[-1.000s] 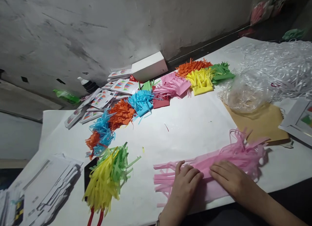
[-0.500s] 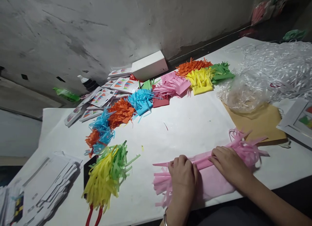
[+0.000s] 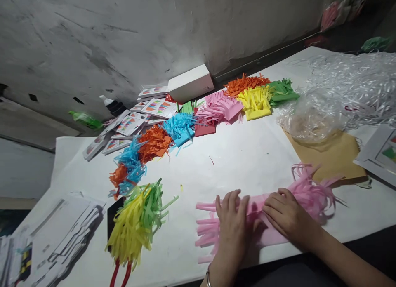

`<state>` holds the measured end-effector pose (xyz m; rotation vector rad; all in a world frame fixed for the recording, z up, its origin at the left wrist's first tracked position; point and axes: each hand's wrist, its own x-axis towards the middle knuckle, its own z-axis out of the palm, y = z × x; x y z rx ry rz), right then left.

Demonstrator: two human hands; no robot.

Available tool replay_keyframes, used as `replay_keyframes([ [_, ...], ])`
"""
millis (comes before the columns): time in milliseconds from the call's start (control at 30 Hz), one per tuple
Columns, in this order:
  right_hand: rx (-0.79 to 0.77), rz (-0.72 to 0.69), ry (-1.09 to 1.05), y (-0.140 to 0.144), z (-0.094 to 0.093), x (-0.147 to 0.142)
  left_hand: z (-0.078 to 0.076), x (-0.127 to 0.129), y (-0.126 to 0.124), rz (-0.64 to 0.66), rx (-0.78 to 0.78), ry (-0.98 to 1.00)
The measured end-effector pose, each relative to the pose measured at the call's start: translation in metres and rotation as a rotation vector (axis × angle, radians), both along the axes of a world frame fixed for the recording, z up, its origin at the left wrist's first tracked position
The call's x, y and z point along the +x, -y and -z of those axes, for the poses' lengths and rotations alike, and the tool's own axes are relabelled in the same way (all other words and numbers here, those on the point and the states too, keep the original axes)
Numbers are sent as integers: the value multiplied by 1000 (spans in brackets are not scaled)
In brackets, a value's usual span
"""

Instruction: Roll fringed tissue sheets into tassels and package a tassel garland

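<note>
A pink fringed tissue paper sheet [image 3: 305, 192] lies along the table's near edge, its cut strips splaying out at both ends. My left hand [image 3: 232, 225] presses flat on its left part with fingers spread. My right hand [image 3: 286, 217] rests on its middle, fingers curled over a rolled fold. Both hands touch the pink paper side by side.
Fringed paper bundles sit around: yellow-green [image 3: 137, 221], blue and orange [image 3: 136, 163], pink [image 3: 219, 109], yellow [image 3: 255, 101]. A white box [image 3: 190, 83] and printed cards [image 3: 157, 107] line the wall. A clear bag of shredded plastic [image 3: 340, 93] and a brown envelope [image 3: 331, 155] lie right; paper stacks [image 3: 58, 237] left.
My hands rolled the pink sheet away from me, then pressed it down; my left hand's fingers have spread flat. The pink fringe at the right end has bunched up.
</note>
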<state>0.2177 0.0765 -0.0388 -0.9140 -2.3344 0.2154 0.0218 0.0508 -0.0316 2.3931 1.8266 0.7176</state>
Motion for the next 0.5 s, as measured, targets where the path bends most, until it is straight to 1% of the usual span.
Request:
replay_keyframes([
  [67, -16, -7, -13, 2, 0, -2, 1, 0, 2, 100, 58, 13],
  [133, -28, -27, -13, 4, 1, -4, 2, -1, 3, 143, 72, 34],
  [300, -61, -28, -44, 6, 5, -5, 6, -4, 3, 154, 1, 83],
  [400, -97, -5, -59, 5, 5, -1, 5, -7, 6, 149, -49, 107],
  [500, -112, 32, -40, 4, 3, 3, 2, -7, 8, 154, -101, 90],
])
